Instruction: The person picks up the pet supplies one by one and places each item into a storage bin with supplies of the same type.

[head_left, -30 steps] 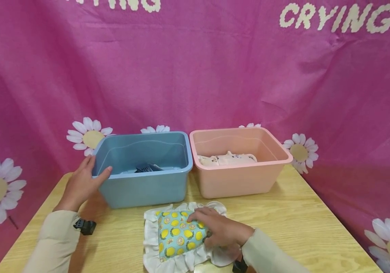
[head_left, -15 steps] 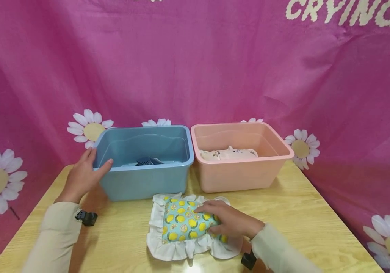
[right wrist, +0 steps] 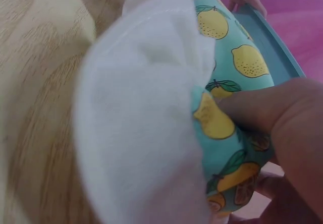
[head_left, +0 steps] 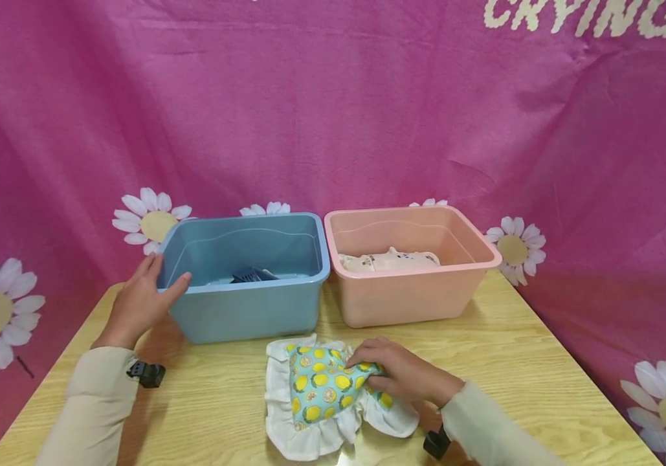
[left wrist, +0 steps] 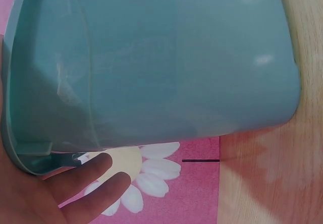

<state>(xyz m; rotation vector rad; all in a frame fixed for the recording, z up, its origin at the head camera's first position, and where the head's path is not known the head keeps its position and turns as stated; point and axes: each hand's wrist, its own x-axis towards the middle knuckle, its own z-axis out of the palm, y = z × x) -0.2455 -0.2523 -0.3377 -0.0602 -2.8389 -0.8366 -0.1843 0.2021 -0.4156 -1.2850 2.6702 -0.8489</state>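
Observation:
A small frilled pillow, turquoise with a lemon print and a white ruffle, lies on the table in front of the bins. My right hand pinches its right part, and the cloth bunches up between thumb and fingers. Close up in the right wrist view, the lemon fabric folds around the thumb, beside the wide white ruffle. My left hand rests on the near left corner of a blue bin, thumb along the front rim. In the left wrist view two fingers extend loosely outside the bin wall.
A dark slotted utensil lies inside the blue bin, partly hidden. Close by on the right stands a pink bin containing a white printed cloth item. Both stand on a wooden table, before a magenta daisy curtain.
My right hand has gone from lying over the pillow to pinching it, and the pillow has shifted slightly right and creased. The left hand stays at the blue bin's corner.

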